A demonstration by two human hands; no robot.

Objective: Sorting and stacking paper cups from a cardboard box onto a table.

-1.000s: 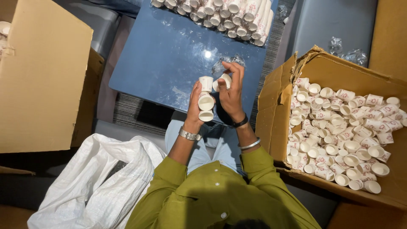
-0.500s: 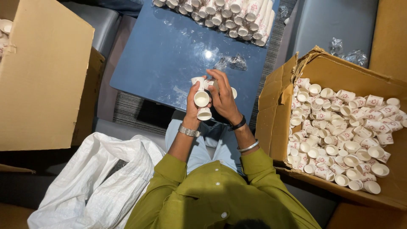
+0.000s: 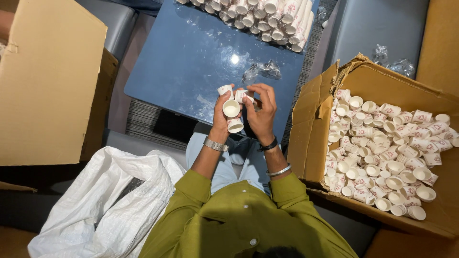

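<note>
My left hand grips several small white paper cups with red print, one open mouth turned up toward me and another lower by the palm. My right hand is closed around one more cup and presses it against those in the left hand. Both hands hover over the near edge of a blue table. A watch sits on my left wrist, and a dark band and a bangle on my right.
An open cardboard box at my right holds several loose cups. Rows of stacked cups lie at the table's far edge, with crumpled clear plastic nearby. A white sack lies at lower left, a cardboard flap above it.
My right hand brought its cup in from the right against the cups in my left hand. Both hands stayed over the table's near edge.
</note>
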